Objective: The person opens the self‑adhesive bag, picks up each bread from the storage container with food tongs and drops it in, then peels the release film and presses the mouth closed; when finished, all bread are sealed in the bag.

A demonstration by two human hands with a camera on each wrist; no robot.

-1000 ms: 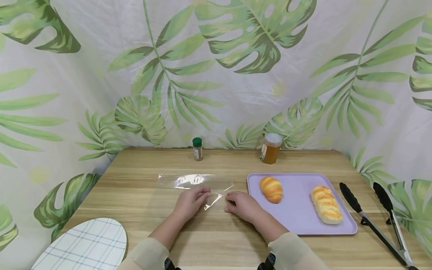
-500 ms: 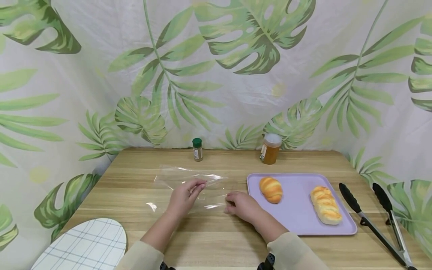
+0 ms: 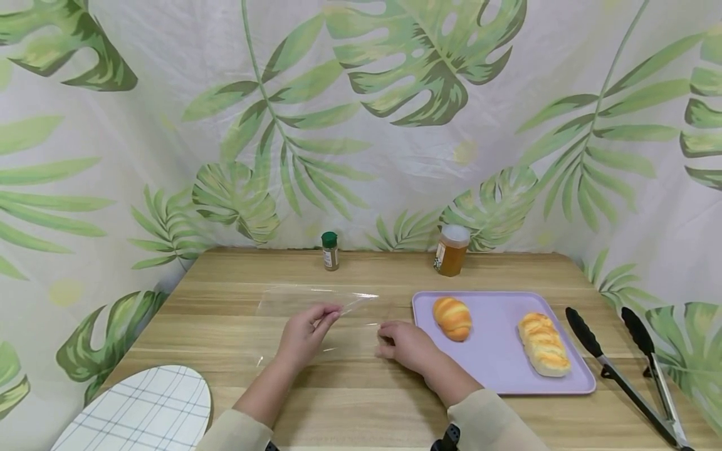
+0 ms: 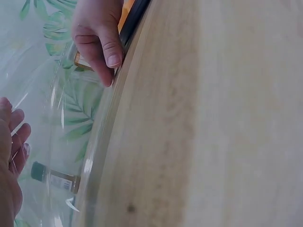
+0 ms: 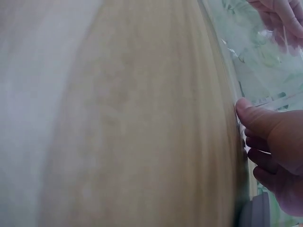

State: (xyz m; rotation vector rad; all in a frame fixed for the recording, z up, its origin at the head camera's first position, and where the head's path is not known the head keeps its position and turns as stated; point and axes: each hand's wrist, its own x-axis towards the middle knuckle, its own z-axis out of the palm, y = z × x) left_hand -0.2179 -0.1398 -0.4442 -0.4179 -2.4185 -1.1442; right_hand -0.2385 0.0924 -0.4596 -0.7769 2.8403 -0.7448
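Note:
A clear plastic bag [image 3: 356, 333], thin and see-through, lies between both hands over the wooden table. With thumb and forefinger my left hand [image 3: 301, 332] pinches its upper layer and holds it raised, so the mouth on the right gapes. At that side's lower edge, my right hand [image 3: 407, 343] pinches the bag close to the tabletop, fingers curled. The left wrist view shows the film [image 4: 59, 106] stretched between the left hand [image 4: 8, 165] and the right hand [image 4: 100, 40]. In the right wrist view, the right thumb [image 5: 258, 118] presses at the edge near the table.
To the right, a lilac tray [image 3: 491, 369] bears a croissant-like roll [image 3: 452, 318] and a loaf [image 3: 544, 344]. Black-tipped tongs [image 3: 637, 388] lie beyond it. A green-capped spice jar [image 3: 329, 252] and a honey-coloured jar [image 3: 451, 250] stand behind. A checked oval mat [image 3: 146, 407] lies front left.
My left hand has moved up and slightly left, lifting the bag's upper layer away from the lower one. My right hand has stayed nearly in place at the bag's edge.

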